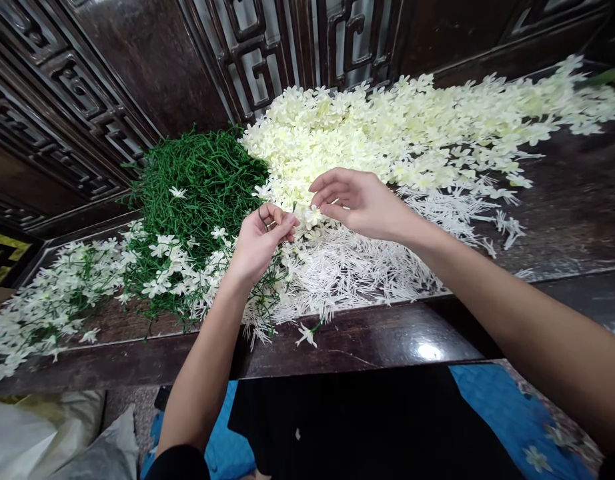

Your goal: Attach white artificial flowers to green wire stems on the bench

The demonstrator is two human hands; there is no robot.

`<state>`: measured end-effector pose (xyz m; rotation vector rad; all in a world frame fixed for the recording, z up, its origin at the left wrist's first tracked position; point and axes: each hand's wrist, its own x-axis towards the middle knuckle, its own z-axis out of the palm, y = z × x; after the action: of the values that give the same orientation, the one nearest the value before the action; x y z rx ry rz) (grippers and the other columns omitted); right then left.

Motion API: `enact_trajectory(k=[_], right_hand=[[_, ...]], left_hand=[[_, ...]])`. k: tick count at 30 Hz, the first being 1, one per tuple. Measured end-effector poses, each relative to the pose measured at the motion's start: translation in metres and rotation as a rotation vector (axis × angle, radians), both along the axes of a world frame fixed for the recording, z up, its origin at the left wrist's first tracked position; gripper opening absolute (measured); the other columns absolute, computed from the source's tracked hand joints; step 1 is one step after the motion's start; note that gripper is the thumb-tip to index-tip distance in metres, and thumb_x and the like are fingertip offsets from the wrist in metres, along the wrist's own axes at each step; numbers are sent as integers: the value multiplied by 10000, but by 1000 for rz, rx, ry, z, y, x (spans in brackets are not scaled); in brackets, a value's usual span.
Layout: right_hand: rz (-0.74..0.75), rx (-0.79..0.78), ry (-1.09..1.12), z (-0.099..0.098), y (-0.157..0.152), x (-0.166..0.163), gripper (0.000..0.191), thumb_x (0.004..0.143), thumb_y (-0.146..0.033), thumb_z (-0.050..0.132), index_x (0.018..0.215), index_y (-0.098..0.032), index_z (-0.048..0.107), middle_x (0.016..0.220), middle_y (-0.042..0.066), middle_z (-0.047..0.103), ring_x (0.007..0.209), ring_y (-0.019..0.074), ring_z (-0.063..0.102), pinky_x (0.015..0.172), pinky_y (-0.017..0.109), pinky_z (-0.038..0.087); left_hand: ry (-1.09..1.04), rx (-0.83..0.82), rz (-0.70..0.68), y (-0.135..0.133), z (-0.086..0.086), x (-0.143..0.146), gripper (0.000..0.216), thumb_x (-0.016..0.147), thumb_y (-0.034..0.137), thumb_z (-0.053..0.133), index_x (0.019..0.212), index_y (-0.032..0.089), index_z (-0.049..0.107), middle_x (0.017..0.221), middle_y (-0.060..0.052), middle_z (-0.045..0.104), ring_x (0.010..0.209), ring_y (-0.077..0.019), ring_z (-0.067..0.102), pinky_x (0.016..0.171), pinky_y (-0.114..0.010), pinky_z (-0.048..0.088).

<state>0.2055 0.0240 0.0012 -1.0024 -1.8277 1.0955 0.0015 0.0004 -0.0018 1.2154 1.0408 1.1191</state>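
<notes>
My left hand [262,240] is closed, its thumb and fingers pinched together on a thin green plastic stem [262,217] that shows as a dark line by the index finger. To its right, my right hand [360,200] has its fingers curved and apart from the thumb, over the edge of a heap of cream artificial flower petals [347,133]. No object shows clearly between those fingers. Below both hands lies a pile of thin white plastic sprigs [362,267]. Left of the petals rises a tangled mound of green plastic stems [197,180].
White flowers on green stems [72,293] spread across the left of the dark wooden bench [387,340]. One stemmed flower [306,336] rests at its front edge. Behind stands a carved wooden panel [257,53]. Pale sacks [52,433] are on the floor at lower left.
</notes>
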Motion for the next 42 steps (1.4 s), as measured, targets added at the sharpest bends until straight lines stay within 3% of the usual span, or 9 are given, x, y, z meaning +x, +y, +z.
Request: enact_trajectory(k=[4, 16, 21, 28, 34, 42], right_hand=[[44, -55, 85, 1, -2, 1, 319, 855, -154, 687, 1165, -132, 616, 1023, 95, 693, 987, 248, 683, 952, 486, 551], [22, -107, 95, 4, -7, -4, 446, 759, -323, 834, 1117, -155, 627, 1002, 97, 704, 845, 239, 710, 803, 437, 610], [-12, 55, -128, 4, -5, -2, 350, 822, -337, 749, 1106, -151, 662, 1018, 109, 715, 938, 254, 686, 860, 463, 573], [319, -51, -469, 1, -4, 3, 207, 825, -309, 723, 996, -192, 708, 969, 74, 742, 870, 249, 702, 834, 496, 565], [327, -144, -462, 3, -3, 5, 167, 784, -82, 663, 899, -188, 720, 903, 50, 750, 814, 215, 715, 769, 429, 577], [345, -9, -352, 8, 0, 9, 86, 805, -266, 721, 874, -216, 715, 923, 44, 746, 828, 216, 683, 760, 427, 565]], left_hand=[[33, 56, 19, 1, -2, 0, 84, 742, 133, 751, 760, 147, 670, 766, -10, 640, 669, -85, 609, 671, -236, 558], [1, 43, 45, 2, -1, 2, 353, 521, 205, 933, 779, 135, 703, 794, -4, 682, 685, -92, 649, 705, -243, 589], [7, 88, 73, 3, -4, -1, 309, 579, 218, 911, 797, 147, 705, 799, -4, 678, 704, -98, 657, 733, -255, 598], [14, 95, 115, 4, -3, -4, 285, 602, 213, 896, 808, 153, 708, 804, -7, 677, 695, -97, 649, 752, -268, 604], [35, 111, 101, 3, -1, -3, 259, 631, 197, 881, 816, 152, 706, 804, -11, 679, 700, -99, 651, 746, -265, 604], [40, 110, 96, 2, -1, -3, 241, 648, 190, 868, 822, 156, 706, 822, -9, 684, 700, -98, 660, 744, -258, 604]])
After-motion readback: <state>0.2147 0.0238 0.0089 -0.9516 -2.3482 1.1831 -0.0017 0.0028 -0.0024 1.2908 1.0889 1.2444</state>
